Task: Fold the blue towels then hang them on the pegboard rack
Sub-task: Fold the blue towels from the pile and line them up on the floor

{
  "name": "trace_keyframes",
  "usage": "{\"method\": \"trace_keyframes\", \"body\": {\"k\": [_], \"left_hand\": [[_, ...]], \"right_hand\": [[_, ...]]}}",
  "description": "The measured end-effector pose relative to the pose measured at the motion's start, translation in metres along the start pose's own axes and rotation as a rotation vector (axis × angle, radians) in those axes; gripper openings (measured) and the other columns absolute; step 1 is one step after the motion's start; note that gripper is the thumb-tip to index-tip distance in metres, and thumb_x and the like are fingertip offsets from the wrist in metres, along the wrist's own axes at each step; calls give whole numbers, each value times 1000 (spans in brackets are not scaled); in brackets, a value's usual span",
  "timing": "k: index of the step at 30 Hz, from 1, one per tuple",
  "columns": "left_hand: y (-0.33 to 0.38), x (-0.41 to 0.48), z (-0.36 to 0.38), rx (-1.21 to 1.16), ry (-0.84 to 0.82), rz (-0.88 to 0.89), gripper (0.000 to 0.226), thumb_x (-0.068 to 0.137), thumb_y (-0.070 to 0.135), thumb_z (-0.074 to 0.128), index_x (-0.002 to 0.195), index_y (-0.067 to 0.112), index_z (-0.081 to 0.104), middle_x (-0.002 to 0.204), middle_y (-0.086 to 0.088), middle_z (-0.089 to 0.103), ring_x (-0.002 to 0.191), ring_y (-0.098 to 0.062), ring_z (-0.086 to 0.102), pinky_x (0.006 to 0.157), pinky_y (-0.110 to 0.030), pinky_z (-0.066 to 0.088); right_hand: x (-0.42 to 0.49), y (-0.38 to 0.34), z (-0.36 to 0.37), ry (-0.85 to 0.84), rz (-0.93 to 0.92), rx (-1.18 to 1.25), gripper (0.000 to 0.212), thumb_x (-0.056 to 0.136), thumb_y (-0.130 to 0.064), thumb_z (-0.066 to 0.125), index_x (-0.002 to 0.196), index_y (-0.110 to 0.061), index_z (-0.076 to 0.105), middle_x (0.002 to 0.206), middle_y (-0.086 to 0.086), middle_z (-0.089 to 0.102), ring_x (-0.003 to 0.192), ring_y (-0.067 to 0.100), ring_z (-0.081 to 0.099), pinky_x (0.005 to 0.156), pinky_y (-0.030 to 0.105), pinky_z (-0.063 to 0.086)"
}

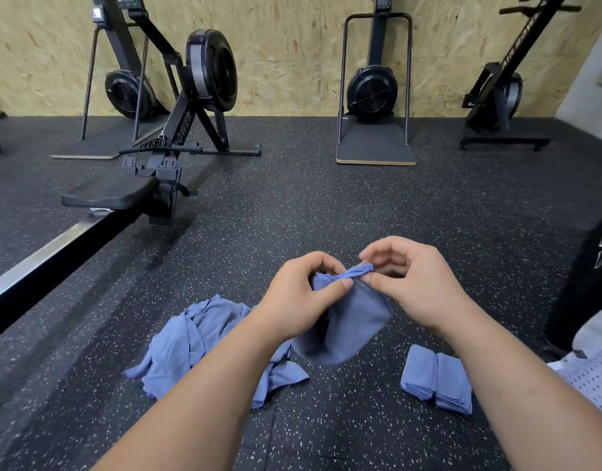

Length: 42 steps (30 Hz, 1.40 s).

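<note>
A blue towel (347, 321) hangs in the air in front of me, held by its top hem. My left hand (303, 300) pinches the hem's left end between thumb and fingers. My right hand (408, 283) pinches the hem's right end, close beside the left. Below on the floor, a loose heap of unfolded blue towels (197, 345) lies to the left, partly hidden by my left forearm. Two folded blue towels (437, 379) lie side by side on the floor to the right. No pegboard rack is in view.
The floor is black speckled rubber matting (327, 205). A rowing machine (150, 178) stretches along the left, its rail running to the frame's left edge. Other upright machines (374, 90) stand against the chipboard wall at the back. A dark object (588, 277) stands at the right edge.
</note>
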<state>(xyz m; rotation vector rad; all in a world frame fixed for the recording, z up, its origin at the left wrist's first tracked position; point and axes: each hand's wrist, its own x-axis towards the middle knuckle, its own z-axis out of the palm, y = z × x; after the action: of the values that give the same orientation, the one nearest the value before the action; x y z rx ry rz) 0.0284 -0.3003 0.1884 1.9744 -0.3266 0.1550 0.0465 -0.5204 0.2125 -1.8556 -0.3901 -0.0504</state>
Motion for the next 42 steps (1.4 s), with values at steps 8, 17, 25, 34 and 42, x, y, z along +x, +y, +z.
{"method": "trace_keyframes", "body": {"k": [8,17,25,34,42], "left_hand": [[-8,5,-4,142,165,3,16,89,39,83,99,40,71,108,12,67,99,4,61,87,-19,44],[-34,15,-31,-221,481,-389,15,103,28,55,110,20,66,108,7,65,95,-11,56,79,-32,42],[-34,14,-27,-168,596,-303,8,107,30,55,100,26,57,92,8,61,84,-11,53,77,-34,43],[-36,10,-30,64,655,-301,11,105,36,60,103,27,65,88,11,69,84,-7,63,71,-25,42],[-51,5,-36,-214,606,-463,30,96,29,77,125,22,68,88,11,77,85,-6,69,85,-30,54]], "right_hand": [[3,13,1,50,158,-109,7,99,-14,71,98,-21,71,90,1,79,82,10,66,77,34,51],[5,35,-33,611,217,-170,3,101,-24,63,99,-26,60,91,-6,72,92,23,66,77,40,47],[1,41,-37,569,260,-207,6,106,-26,53,112,-27,55,100,1,67,92,26,59,76,39,39],[-2,43,-32,587,281,-280,17,102,-42,62,111,-29,57,92,-2,70,89,26,65,78,41,45],[-5,41,-38,463,203,-7,38,100,-12,71,126,-40,68,123,-16,74,121,-3,64,111,38,49]]}}
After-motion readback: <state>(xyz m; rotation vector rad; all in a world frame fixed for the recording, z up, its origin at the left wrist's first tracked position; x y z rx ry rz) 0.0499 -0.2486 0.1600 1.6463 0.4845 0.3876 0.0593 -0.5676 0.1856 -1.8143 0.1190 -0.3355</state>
